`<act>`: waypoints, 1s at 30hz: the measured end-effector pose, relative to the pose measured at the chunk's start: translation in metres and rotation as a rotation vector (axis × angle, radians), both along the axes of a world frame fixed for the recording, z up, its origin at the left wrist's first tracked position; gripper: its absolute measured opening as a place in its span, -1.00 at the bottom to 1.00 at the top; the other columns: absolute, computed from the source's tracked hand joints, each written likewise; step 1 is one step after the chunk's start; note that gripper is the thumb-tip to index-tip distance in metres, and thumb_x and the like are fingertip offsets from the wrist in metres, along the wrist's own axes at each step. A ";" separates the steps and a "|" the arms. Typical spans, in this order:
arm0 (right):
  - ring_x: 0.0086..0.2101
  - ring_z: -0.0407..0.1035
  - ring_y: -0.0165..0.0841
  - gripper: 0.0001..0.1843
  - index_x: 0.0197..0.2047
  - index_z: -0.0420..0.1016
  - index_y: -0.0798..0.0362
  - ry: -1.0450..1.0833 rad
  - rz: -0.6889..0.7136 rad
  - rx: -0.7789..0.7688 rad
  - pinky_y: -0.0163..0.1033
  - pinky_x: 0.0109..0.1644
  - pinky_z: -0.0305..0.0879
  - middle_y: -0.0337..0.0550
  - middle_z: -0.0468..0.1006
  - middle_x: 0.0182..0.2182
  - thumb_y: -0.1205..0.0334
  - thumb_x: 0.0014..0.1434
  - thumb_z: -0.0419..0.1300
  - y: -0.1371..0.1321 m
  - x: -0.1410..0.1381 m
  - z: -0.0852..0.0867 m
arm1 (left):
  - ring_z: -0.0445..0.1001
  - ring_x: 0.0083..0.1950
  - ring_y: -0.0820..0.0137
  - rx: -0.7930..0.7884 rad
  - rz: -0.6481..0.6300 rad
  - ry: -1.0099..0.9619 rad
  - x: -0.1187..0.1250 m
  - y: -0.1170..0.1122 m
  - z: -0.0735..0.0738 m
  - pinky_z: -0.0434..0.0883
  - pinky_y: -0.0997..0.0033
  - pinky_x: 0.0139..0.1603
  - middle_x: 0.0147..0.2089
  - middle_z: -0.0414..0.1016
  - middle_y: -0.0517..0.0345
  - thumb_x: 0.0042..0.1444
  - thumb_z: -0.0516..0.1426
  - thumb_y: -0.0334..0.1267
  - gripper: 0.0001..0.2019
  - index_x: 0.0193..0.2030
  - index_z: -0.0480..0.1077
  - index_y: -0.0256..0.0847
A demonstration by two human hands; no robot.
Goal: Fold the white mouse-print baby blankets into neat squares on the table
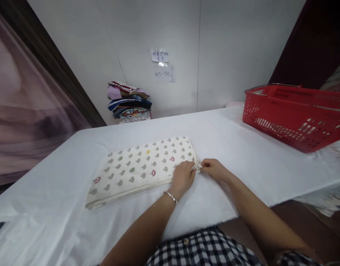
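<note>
A folded cream cloth (142,166), printed with grey, red, green and yellow mushrooms, lies flat in several layers on the white-covered table. My left hand (183,176), with a silver bracelet at the wrist, lies over its right end near the front corner. Its fingers are bent around the layered edge there. Just to the right, my right hand (212,167) pinches a small bit of the cloth that sticks out from this end. The tips of both hands are partly hidden.
At the far right stands a red plastic basket (286,122) with slotted sides. Beyond the table's back edge is a stack of folded fabrics (130,101). Handwritten paper signs (162,74) are fixed to the pale wall. A pinkish curtain (28,111) hangs on the left.
</note>
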State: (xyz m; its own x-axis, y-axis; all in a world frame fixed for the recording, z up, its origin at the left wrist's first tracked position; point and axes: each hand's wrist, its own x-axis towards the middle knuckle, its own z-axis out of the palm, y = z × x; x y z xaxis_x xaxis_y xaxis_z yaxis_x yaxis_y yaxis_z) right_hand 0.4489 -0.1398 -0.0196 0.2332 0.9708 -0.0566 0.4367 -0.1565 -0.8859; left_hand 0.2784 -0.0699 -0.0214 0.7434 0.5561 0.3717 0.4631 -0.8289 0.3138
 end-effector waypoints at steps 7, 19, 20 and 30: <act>-0.46 0.19 -0.45 -0.90 -0.57 0.30 0.07 -0.074 0.034 0.084 -0.36 -0.41 0.13 -0.25 0.33 -0.46 0.26 -0.12 0.16 -0.002 0.005 0.005 | 0.33 -0.14 0.33 -0.008 -0.007 -0.016 -0.002 -0.001 0.000 0.27 0.30 -0.15 -0.19 0.39 0.11 0.17 0.00 -0.29 -0.83 -0.10 0.29 -0.16; -0.58 0.08 -0.51 -0.88 -0.54 0.29 0.07 0.033 0.076 0.006 -0.39 -0.53 -0.01 -0.36 0.21 -0.65 0.22 -0.09 0.14 -0.006 0.004 0.009 | 0.33 -0.14 0.33 -0.021 -0.015 -0.023 -0.002 -0.001 0.001 0.28 0.30 -0.14 -0.19 0.40 0.10 0.17 -0.01 -0.29 -0.82 -0.10 0.29 -0.16; -0.59 0.07 -0.52 -0.87 -0.54 0.30 0.07 0.045 0.072 0.001 -0.39 -0.54 -0.02 -0.37 0.21 -0.65 0.21 -0.09 0.15 -0.006 0.003 0.008 | 0.33 -0.14 0.33 -0.025 -0.017 -0.020 -0.002 -0.001 0.001 0.27 0.30 -0.14 -0.18 0.40 0.10 0.17 -0.01 -0.29 -0.82 -0.10 0.29 -0.16; -0.56 0.12 -0.51 -0.83 -0.41 0.32 0.05 0.022 0.018 0.023 -0.38 -0.50 0.06 -0.37 0.32 -0.57 0.23 -0.13 0.20 -0.001 0.000 0.006 | 0.33 -0.13 0.31 0.006 -0.029 0.036 -0.002 -0.005 0.003 0.27 0.28 -0.13 -0.18 0.39 0.09 0.18 -0.02 -0.27 -0.82 -0.09 0.29 -0.15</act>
